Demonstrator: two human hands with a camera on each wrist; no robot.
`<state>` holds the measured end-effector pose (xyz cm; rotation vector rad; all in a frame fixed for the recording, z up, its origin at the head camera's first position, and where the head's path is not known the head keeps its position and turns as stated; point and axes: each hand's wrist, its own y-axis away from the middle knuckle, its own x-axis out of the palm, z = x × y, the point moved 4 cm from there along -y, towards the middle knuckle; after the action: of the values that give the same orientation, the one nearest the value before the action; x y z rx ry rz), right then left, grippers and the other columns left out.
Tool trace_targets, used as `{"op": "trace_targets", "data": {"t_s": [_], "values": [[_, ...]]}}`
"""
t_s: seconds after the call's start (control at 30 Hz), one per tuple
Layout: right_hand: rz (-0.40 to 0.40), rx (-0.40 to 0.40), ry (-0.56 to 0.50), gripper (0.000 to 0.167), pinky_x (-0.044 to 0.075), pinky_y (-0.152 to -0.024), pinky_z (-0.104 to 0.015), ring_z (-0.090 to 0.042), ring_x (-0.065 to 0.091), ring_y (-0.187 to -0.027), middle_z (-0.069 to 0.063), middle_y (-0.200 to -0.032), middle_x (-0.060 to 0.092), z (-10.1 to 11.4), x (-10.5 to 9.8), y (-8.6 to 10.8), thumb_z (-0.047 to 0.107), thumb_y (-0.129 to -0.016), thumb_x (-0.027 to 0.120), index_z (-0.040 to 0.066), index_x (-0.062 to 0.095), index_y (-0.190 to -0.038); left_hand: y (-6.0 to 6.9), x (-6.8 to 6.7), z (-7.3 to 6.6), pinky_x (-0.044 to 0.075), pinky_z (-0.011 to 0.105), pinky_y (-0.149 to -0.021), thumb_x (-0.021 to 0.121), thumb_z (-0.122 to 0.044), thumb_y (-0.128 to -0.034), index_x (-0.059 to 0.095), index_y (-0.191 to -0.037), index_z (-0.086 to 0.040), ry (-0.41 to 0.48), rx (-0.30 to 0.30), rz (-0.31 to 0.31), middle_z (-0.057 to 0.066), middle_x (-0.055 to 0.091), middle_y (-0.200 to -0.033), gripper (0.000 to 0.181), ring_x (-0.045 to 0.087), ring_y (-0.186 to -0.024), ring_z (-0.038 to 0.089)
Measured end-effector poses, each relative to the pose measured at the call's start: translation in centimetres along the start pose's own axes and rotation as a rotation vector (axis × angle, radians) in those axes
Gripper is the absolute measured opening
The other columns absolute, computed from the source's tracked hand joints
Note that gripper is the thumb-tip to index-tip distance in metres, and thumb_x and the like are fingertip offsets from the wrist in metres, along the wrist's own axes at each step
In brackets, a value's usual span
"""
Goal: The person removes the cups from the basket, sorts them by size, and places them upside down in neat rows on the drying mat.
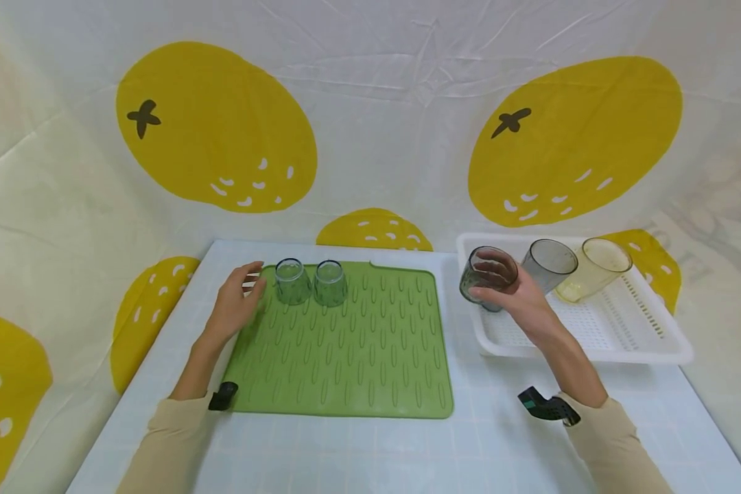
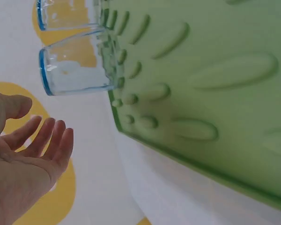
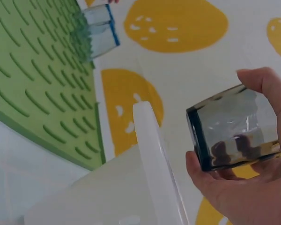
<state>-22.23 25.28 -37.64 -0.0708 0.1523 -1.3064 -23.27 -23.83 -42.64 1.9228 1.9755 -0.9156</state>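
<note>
My right hand [image 1: 527, 305] grips a smoky grey glass tumbler [image 1: 489, 274] above the left side of the white basket [image 1: 593, 353]. In the right wrist view, the thumb and fingers lie around the sides of this tumbler [image 3: 234, 129]. At the far left corner of the green ribbed mat [image 1: 358, 350], my left hand [image 1: 234, 302] hovers with loosely bent fingers and nothing in it. Beside it, two clear blue-tinted glasses [image 1: 293, 283] [image 1: 330, 285] stand side by side on the mat. The left wrist view shows a gap between hand [image 2: 33, 150] and nearer glass [image 2: 79, 63].
Inside the basket, a grey glass [image 1: 548, 264] and a pale yellow glass [image 1: 595, 271] lean at the back. A strip of light table [image 1: 463, 384] separates mat and basket. Behind the table hangs a white cloth [image 1: 395, 137] with large yellow fruit prints.
</note>
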Motion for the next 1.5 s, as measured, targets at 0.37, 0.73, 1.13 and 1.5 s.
{"op": "trace_targets", "data": {"t_s": [0.37, 0.73, 1.13, 1.5], "values": [[0.019, -0.022, -0.072, 0.066, 0.048, -0.105, -0.028, -0.02, 0.054, -0.129, -0.01, -0.141, 0.052, -0.1, 2.8, -1.3, -0.007, -0.091, 0.073, 0.006, 0.045, -0.149, -0.6, 1.3, -2.9, 0.044, 0.054, -0.1, 0.053, -0.007, -0.1074, 0.05, -0.145, 0.007, 0.084, 0.076, -0.084, 0.03, 0.052, -0.136, 0.04, 0.053, -0.121, 0.043], [-0.007, 0.004, -0.042, 0.069, 0.052, -0.098, -0.028, -0.022, 0.052, -0.129, -0.011, -0.141, 0.051, -0.8, 5.5, -2.2, -0.001, -0.088, 0.078, 0.011, 0.047, -0.148, -1.0, 3.5, -5.6, 0.045, 0.049, -0.101, 0.054, -0.01, -0.1079, 0.052, -0.145, 0.003, 0.163, 0.134, -0.053, 0.026, 0.054, -0.136, 0.04, 0.056, -0.118, 0.037], [0.004, 0.011, -0.019, 0.071, 0.047, -0.105, -0.031, -0.03, 0.049, -0.134, -0.012, -0.144, 0.049, -1.7, 8.6, -3.2, -0.001, -0.089, 0.077, 0.011, 0.045, -0.15, -1.5, 6.6, -8.2, 0.049, 0.045, -0.099, 0.059, -0.009, -0.1055, 0.054, -0.144, 0.002, 0.236, 0.192, -0.025, 0.019, 0.059, -0.134, 0.04, 0.059, -0.117, 0.032], [0.007, -0.002, -0.03, 0.071, 0.044, -0.108, -0.038, -0.039, 0.044, -0.137, -0.014, -0.143, 0.051, -2.3, 11.4, -3.9, 0.001, -0.087, 0.079, 0.012, 0.047, -0.149, -1.3, 9.4, -10.3, 0.05, 0.048, -0.1, 0.06, -0.012, -0.1054, 0.056, -0.143, 0.001, 0.288, 0.232, 0.006, 0.02, 0.06, -0.132, 0.04, 0.06, -0.117, 0.033]]}}
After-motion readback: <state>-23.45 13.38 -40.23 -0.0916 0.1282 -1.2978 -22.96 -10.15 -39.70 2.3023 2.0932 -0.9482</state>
